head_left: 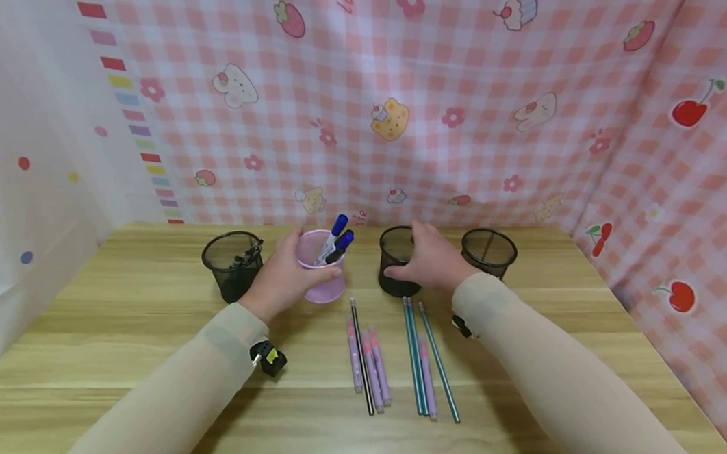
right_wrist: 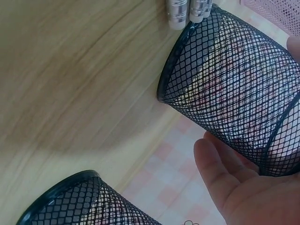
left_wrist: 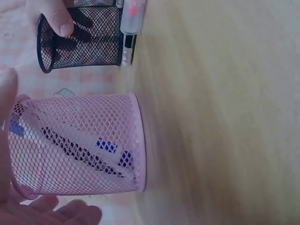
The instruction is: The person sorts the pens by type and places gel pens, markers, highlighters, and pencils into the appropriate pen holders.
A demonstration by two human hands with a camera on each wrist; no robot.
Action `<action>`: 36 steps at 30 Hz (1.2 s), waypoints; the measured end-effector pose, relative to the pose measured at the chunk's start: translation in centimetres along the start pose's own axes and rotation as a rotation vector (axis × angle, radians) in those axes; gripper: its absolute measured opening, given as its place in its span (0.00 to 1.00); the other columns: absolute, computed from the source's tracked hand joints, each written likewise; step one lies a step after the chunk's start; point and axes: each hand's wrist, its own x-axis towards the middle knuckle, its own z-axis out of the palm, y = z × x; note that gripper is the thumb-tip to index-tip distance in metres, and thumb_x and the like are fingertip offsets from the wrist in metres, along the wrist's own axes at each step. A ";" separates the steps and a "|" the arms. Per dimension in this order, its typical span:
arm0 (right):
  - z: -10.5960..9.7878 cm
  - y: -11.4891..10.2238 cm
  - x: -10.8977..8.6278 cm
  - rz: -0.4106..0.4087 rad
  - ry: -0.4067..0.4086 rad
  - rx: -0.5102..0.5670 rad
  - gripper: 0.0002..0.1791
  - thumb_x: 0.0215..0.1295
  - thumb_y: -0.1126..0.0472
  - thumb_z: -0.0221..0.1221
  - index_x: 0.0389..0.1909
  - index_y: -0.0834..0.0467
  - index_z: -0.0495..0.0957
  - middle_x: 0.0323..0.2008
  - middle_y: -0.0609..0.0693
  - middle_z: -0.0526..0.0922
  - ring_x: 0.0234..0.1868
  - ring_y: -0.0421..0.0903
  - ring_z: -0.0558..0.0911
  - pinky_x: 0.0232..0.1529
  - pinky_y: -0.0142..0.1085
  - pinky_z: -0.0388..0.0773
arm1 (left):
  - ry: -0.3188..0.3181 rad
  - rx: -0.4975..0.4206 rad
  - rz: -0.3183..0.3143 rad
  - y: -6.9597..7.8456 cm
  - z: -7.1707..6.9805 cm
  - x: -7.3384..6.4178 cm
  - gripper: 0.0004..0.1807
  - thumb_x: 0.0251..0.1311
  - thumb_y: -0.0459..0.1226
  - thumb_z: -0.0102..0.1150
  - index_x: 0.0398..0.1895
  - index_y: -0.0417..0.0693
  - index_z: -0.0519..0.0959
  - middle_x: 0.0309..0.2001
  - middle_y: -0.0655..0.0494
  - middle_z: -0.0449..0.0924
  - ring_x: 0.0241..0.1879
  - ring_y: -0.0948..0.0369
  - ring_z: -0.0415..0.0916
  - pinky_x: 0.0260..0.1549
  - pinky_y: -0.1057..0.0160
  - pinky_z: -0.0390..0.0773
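In the head view, my left hand (head_left: 282,269) reaches round a pink mesh pen cup (head_left: 324,291), thumb in front and fingers on its far side. Two blue-capped markers (left_wrist: 86,150) lean inside that cup, seen through the mesh in the left wrist view. My right hand (head_left: 436,257) holds a black mesh pen cup (right_wrist: 234,79), with the thumb across its front and the fingers behind. Nothing shows inside this black cup. Both cups stand upright on the table. Part of each hand's grip is hidden behind its cup.
Another black mesh cup (head_left: 233,278) with small dark items stands at far left, and one more black cup (head_left: 490,248) at right. In front lie purple pens (head_left: 372,374), a dark striped pencil (head_left: 361,357) and teal pencils (head_left: 440,367). A checked cloth (head_left: 360,165) hangs behind the table.
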 end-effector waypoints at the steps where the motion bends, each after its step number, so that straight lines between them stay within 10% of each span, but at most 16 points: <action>1: 0.0 0.0 0.0 0.001 0.000 -0.003 0.66 0.59 0.35 0.73 0.84 0.61 0.44 0.80 0.64 0.58 0.74 0.62 0.70 0.71 0.58 0.72 | 0.006 0.019 0.008 0.1 -0.1 -0.1 0.65 0.58 0.61 0.73 0.87 0.53 0.41 0.79 0.38 0.58 0.68 0.41 0.74 0.65 0.38 0.77; 5: 0.1 0.1 0.1 0.002 0.002 -0.012 0.66 0.59 0.35 0.72 0.84 0.61 0.44 0.79 0.64 0.58 0.74 0.62 0.70 0.71 0.59 0.72 | 0.081 0.156 0.146 1.1 -0.4 -1.2 0.62 0.61 0.68 0.65 0.87 0.53 0.43 0.83 0.41 0.52 0.74 0.40 0.68 0.67 0.36 0.74; 11: 0.1 0.0 0.2 -0.007 0.012 -0.017 0.66 0.59 0.35 0.73 0.84 0.61 0.45 0.78 0.64 0.60 0.73 0.62 0.71 0.71 0.58 0.73 | 0.342 0.384 0.661 3.4 -0.4 -4.2 0.38 0.62 0.48 0.73 0.70 0.39 0.74 0.71 0.40 0.73 0.67 0.43 0.76 0.63 0.43 0.81; 15: 0.1 -0.1 0.1 -0.007 0.025 -0.014 0.66 0.58 0.35 0.73 0.84 0.61 0.46 0.77 0.64 0.62 0.71 0.62 0.73 0.69 0.58 0.75 | 0.300 0.519 0.822 4.1 0.4 -5.8 0.25 0.61 0.45 0.73 0.56 0.40 0.81 0.53 0.46 0.86 0.46 0.52 0.87 0.41 0.54 0.88; 20: 0.3 0.1 0.0 -0.005 0.032 -0.011 0.66 0.58 0.35 0.73 0.84 0.61 0.46 0.77 0.63 0.62 0.71 0.62 0.73 0.68 0.58 0.75 | -0.036 0.647 0.542 4.1 1.9 -6.8 0.22 0.71 0.52 0.64 0.56 0.47 0.79 0.48 0.53 0.88 0.39 0.58 0.86 0.37 0.56 0.87; 25: 0.4 0.3 0.0 -0.005 0.032 -0.008 0.66 0.58 0.35 0.73 0.84 0.60 0.46 0.77 0.63 0.63 0.71 0.61 0.73 0.68 0.58 0.75 | -0.203 0.647 0.274 3.1 3.1 -6.5 0.22 0.72 0.54 0.62 0.54 0.47 0.80 0.42 0.54 0.87 0.38 0.54 0.86 0.42 0.50 0.86; 36: 0.5 0.3 0.0 0.000 0.029 -0.012 0.65 0.59 0.34 0.72 0.84 0.59 0.46 0.78 0.62 0.62 0.71 0.61 0.74 0.68 0.58 0.75 | -0.305 0.647 0.148 2.3 4.5 -5.5 0.16 0.71 0.53 0.62 0.40 0.50 0.77 0.26 0.58 0.77 0.29 0.58 0.77 0.40 0.50 0.85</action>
